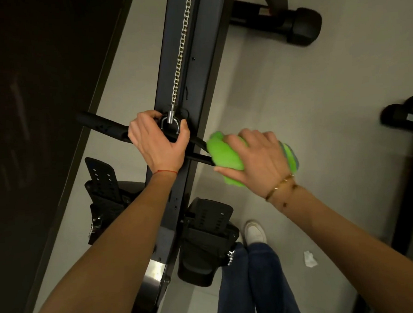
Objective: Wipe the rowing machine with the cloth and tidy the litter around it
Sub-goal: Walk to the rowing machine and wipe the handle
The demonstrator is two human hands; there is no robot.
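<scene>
The rowing machine's dark rail (172, 69) runs up the middle, with a steel chain (182, 50) along it. My left hand (158, 144) grips the middle of the black pull handle (103, 124), next to the chain's metal link. My right hand (256, 161) holds a bright green cloth (224, 155) wrapped round the handle's right end, which the cloth hides. A crumpled white scrap of litter (310, 258) lies on the grey floor at the lower right.
Two black footrests (101, 185) (208, 230) flank the rail below my arms. My jeans and a white shoe (253, 232) stand right of the machine. Black equipment feet (299, 25) (404, 115) sit on the floor at the upper right and right edge. A dark wall (31, 117) fills the left.
</scene>
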